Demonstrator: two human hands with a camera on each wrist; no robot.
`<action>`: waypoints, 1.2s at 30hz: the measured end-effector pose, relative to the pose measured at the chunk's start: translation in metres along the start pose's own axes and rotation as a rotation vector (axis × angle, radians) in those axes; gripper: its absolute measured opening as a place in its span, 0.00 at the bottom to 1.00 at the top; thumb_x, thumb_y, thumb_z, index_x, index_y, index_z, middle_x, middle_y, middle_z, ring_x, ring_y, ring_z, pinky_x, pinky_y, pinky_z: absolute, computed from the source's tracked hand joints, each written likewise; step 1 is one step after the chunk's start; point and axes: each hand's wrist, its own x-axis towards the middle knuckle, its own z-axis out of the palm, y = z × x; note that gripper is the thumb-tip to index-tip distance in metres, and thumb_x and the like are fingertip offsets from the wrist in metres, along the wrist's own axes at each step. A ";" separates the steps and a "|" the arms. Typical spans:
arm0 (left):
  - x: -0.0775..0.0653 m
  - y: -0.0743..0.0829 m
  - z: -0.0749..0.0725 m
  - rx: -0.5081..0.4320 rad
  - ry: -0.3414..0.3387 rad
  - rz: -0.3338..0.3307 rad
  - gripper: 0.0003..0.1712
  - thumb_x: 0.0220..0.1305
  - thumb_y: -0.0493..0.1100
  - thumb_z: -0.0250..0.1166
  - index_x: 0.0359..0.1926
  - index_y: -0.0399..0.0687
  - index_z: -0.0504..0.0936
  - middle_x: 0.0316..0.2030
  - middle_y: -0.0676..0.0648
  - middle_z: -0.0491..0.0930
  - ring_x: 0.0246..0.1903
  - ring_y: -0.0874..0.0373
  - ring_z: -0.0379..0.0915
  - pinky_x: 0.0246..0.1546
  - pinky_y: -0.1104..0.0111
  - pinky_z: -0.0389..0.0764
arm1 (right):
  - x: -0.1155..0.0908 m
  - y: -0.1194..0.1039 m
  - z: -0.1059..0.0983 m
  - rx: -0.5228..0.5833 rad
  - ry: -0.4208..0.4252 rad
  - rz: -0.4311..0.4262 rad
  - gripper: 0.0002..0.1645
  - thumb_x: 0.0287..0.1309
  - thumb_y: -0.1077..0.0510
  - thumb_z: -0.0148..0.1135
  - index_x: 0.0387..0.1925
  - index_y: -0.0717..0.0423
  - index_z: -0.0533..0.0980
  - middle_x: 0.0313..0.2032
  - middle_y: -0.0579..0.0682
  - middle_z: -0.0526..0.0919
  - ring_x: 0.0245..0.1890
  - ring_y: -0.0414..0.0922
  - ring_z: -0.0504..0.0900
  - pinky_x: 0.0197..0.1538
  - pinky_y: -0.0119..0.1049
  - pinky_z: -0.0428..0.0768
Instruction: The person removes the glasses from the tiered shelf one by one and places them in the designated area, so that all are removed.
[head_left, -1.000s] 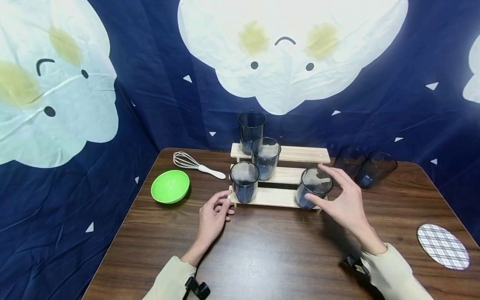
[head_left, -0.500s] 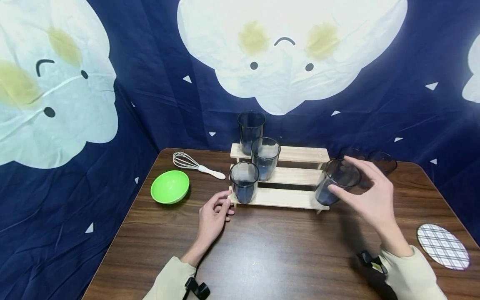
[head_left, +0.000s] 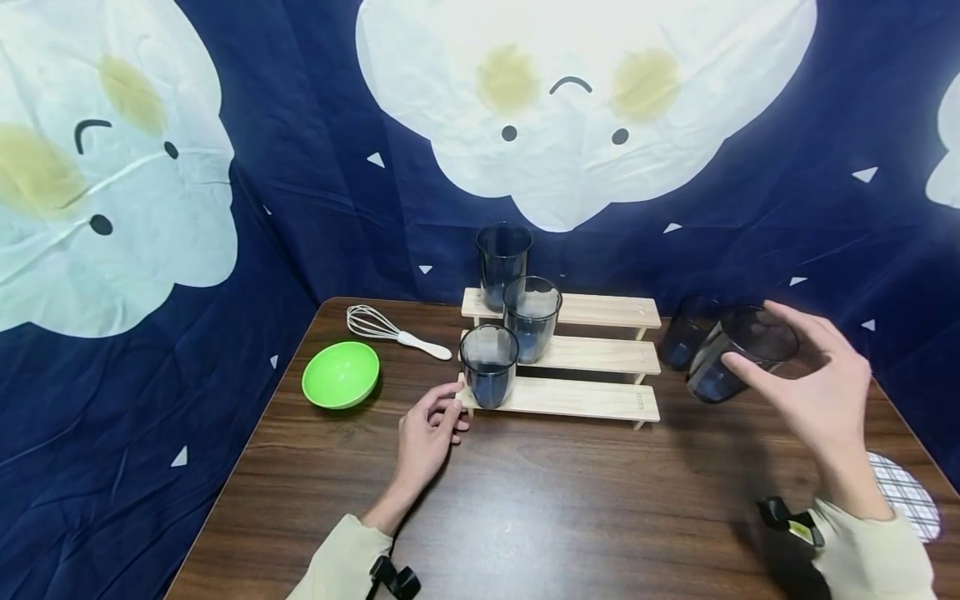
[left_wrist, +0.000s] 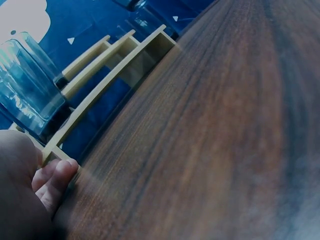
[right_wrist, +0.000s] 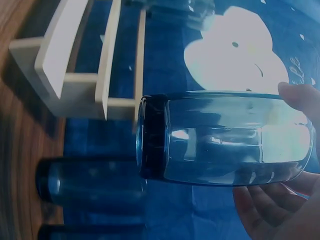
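Note:
My right hand (head_left: 821, 396) grips a dark clear glass (head_left: 735, 358) near its rim, thumb on one side and fingers on the other. The glass is tilted and off the table in the right wrist view, beyond the right end of a three-tier wooden rack (head_left: 581, 397). At the rack's front left corner, my left hand (head_left: 427, 433) holds the end of the lowest shelf. One glass stands at the left on each tier: a front glass (head_left: 489, 367), a middle glass (head_left: 532, 321) and a back glass (head_left: 502, 262).
Behind the held glass, another glass (head_left: 684, 333) stands on the table; a second one shows partly in the right wrist view. A green bowl (head_left: 341, 375) and a white whisk (head_left: 401, 335) lie left. A checked round mat (head_left: 911, 496) is at the right, partly behind my sleeve.
My right hand has lifted the glass off the lowest shelf's right end and carried it rightward, past the rack. My left hand has stayed at the rack's corner.

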 end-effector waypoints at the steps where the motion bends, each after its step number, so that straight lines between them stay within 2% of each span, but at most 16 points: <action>1: 0.000 0.000 0.000 0.001 0.000 0.001 0.15 0.80 0.32 0.67 0.62 0.43 0.88 0.42 0.35 0.92 0.30 0.49 0.92 0.25 0.67 0.93 | 0.001 0.001 -0.003 -0.014 0.012 0.005 0.47 0.35 0.78 0.87 0.63 0.59 0.87 0.49 0.28 0.87 0.46 0.28 0.83 0.47 0.15 0.78; 8: 0.000 -0.001 0.000 -0.009 0.000 0.005 0.15 0.80 0.31 0.67 0.62 0.42 0.89 0.41 0.35 0.92 0.31 0.48 0.92 0.25 0.67 0.93 | 0.005 0.010 -0.022 -0.014 0.050 -0.042 0.45 0.37 0.81 0.84 0.63 0.63 0.86 0.46 0.26 0.88 0.39 0.25 0.83 0.47 0.14 0.78; 12: 0.001 -0.001 0.000 -0.015 -0.001 0.006 0.15 0.80 0.31 0.67 0.61 0.42 0.89 0.41 0.36 0.92 0.31 0.48 0.92 0.25 0.67 0.93 | 0.007 0.013 -0.033 -0.044 0.073 -0.042 0.44 0.40 0.80 0.83 0.64 0.62 0.86 0.48 0.26 0.86 0.39 0.23 0.84 0.44 0.11 0.80; 19: 0.000 0.001 0.001 -0.005 0.002 0.002 0.15 0.79 0.31 0.67 0.61 0.42 0.88 0.41 0.35 0.92 0.30 0.50 0.92 0.25 0.67 0.93 | 0.013 0.021 -0.048 -0.024 0.099 0.055 0.43 0.45 0.82 0.78 0.66 0.59 0.85 0.47 0.27 0.86 0.42 0.23 0.85 0.43 0.10 0.80; 27: 0.000 0.000 0.001 -0.004 0.000 -0.005 0.15 0.80 0.31 0.67 0.61 0.42 0.89 0.41 0.35 0.92 0.30 0.48 0.92 0.25 0.68 0.93 | 0.016 0.039 -0.059 0.007 0.143 0.162 0.43 0.52 0.78 0.77 0.70 0.54 0.83 0.54 0.31 0.84 0.48 0.23 0.85 0.49 0.10 0.79; 32: 0.000 0.000 0.001 -0.004 -0.002 -0.004 0.15 0.80 0.31 0.67 0.62 0.43 0.89 0.41 0.35 0.92 0.31 0.48 0.92 0.26 0.67 0.93 | 0.018 0.048 -0.063 0.022 0.173 0.218 0.43 0.52 0.78 0.76 0.70 0.53 0.83 0.50 0.30 0.85 0.48 0.26 0.84 0.49 0.10 0.80; 36: 0.001 0.000 0.001 -0.003 -0.001 -0.005 0.15 0.80 0.31 0.67 0.62 0.43 0.89 0.42 0.35 0.92 0.31 0.49 0.92 0.26 0.67 0.93 | 0.021 0.054 -0.065 0.051 0.200 0.308 0.42 0.52 0.77 0.77 0.68 0.49 0.85 0.45 0.30 0.86 0.45 0.28 0.82 0.47 0.10 0.79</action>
